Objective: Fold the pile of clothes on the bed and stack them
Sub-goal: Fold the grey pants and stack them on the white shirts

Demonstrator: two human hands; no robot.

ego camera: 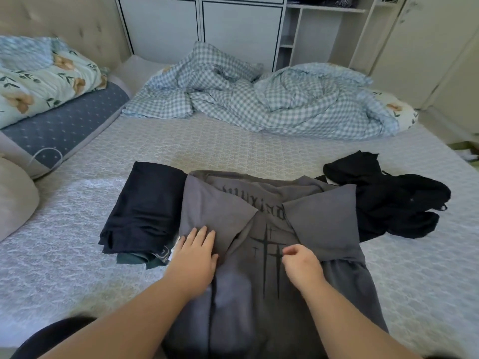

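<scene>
The grey T-shirt (259, 294) lies nearest the camera, spread flat on the bed (77, 203) with its printed side up; dark lettering and cross shapes show along its middle. Both sleeves are folded inward over the body of the shirt. The left hand (193, 255) rests palm down on the left folded edge, fingers straight and close together, pressing the fabric. The right hand (302, 263) sits on the shirt near the print, fingers curled with the tips drawn toward the thumb; whether it pinches fabric cannot be told. Touching the shirt's left side is a stack of folded dark clothes (145, 208), a dark navy piece on top and a greenish one showing underneath at the near end. Against the shirt's right sleeve lies a loose heap of black clothes (388, 200), unfolded, partly under the sleeve's edge. Farther back, well apart from the clothes, a crumpled blue checked quilt (259, 99) crosses the bed. A floral pillow (44, 81) rests on a blue dotted cushion (67, 125) at the far left. White cabinets (233, 29) stand behind the bed.
</scene>
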